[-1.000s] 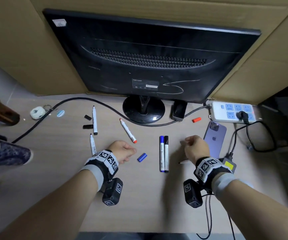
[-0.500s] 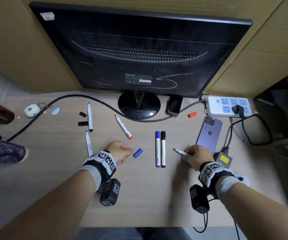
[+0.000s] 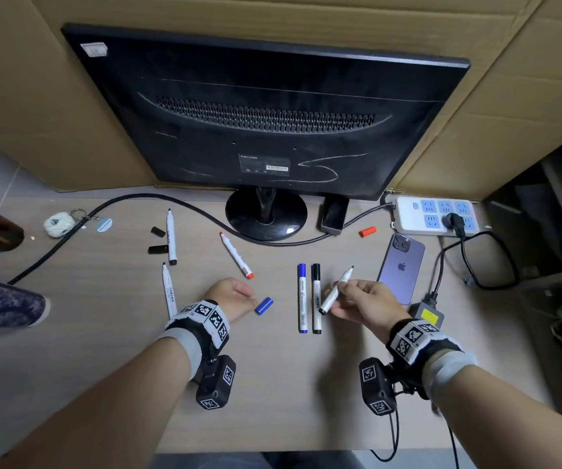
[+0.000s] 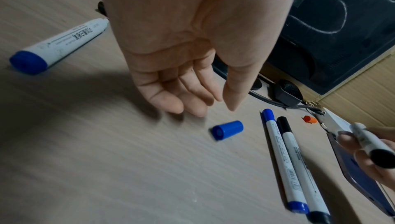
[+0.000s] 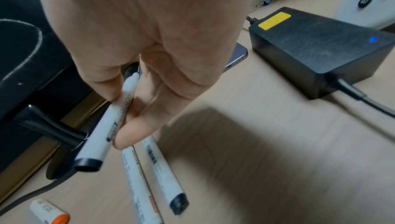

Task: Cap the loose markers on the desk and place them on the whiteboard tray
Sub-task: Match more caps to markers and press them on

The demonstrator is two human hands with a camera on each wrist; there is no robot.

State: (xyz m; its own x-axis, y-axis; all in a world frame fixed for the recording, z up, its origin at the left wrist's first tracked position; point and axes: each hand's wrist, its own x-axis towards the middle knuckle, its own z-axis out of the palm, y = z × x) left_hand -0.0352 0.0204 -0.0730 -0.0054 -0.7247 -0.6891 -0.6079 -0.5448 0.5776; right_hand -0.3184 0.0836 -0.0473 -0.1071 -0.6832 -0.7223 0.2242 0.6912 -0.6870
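Uncapped white plastic black-ended marker pinched in right hand; left hand slack, empty, beside smooth blue cylindrical cap.

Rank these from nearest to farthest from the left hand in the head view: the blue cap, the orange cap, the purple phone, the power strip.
From the left hand:
1. Blue cap, just off its fingertips on the right.
2. Orange cap and purple phone, both well to the right; too close to call.
3. Power strip, far right at the desk's back edge.
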